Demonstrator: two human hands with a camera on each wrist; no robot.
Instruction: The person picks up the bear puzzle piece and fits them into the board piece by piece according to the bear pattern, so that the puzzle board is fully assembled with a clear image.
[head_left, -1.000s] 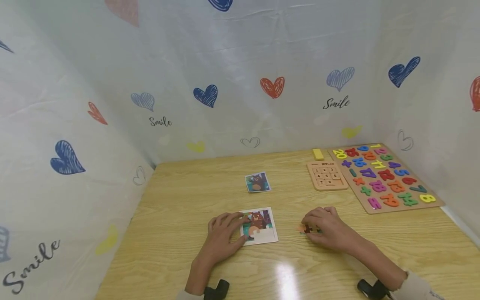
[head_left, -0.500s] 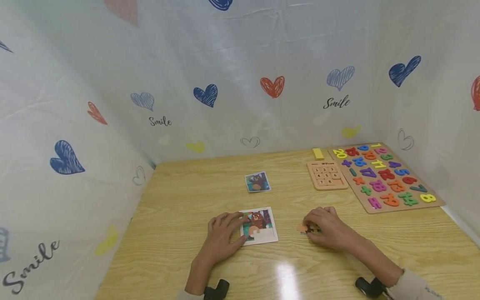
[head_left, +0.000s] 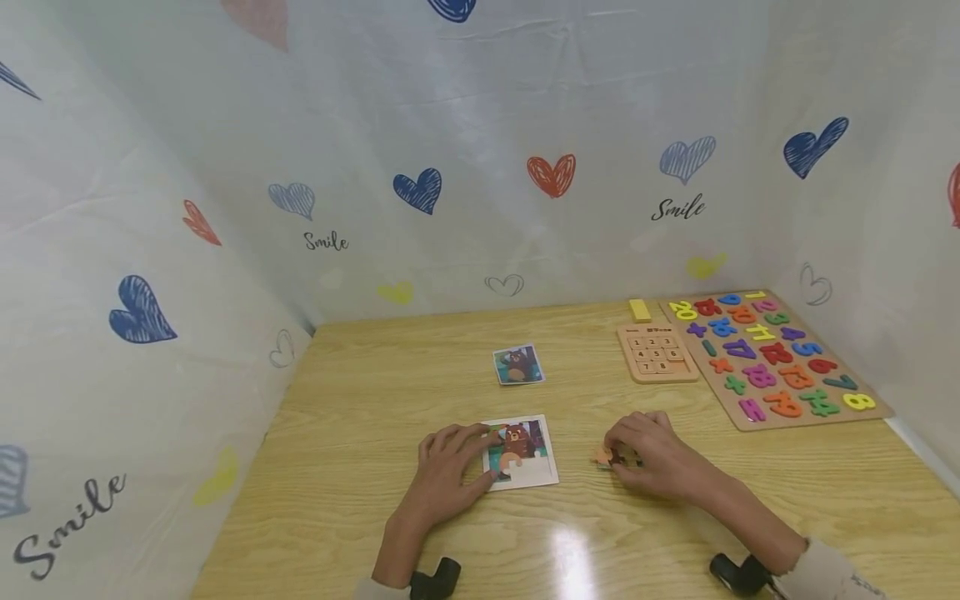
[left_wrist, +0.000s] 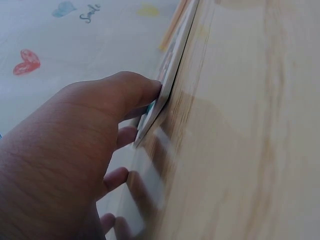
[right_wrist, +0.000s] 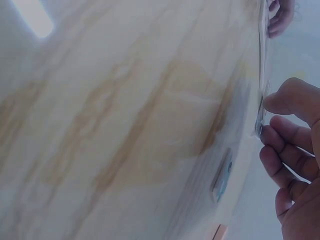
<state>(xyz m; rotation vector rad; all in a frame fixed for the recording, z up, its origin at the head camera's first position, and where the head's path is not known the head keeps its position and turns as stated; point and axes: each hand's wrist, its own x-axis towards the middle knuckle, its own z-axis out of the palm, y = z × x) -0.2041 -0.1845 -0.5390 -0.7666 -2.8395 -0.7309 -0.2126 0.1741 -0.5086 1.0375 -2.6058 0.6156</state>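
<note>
A white-framed bear jigsaw puzzle (head_left: 531,474) lies on the table, with a blank white patch at its lower right. My left hand (head_left: 448,471) rests at its left side, index finger and thumb spread over the frame; the left wrist view shows the thumb (left_wrist: 145,93) on the puzzle's top near its edge. To the right, my right hand (head_left: 654,457) pinches a small puzzle piece (head_left: 602,457), orange and brown, between thumb and fingertips. Beneath that hand another puzzle piece (right_wrist: 221,180) lies on the table, partly hidden in the head view.
A bear picture card (head_left: 517,364) lies behind the puzzle. At the back right are a wooden sliding number puzzle (head_left: 632,372), a yellow block (head_left: 640,311) and a board of coloured numbers (head_left: 780,422). A heart-printed curtain (head_left: 480,242) encloses the table (head_left: 360,392).
The pinched piece has turned slightly in my right fingers, which otherwise stay in place. My left hand stays on the puzzle. The head view has shifted a little.
</note>
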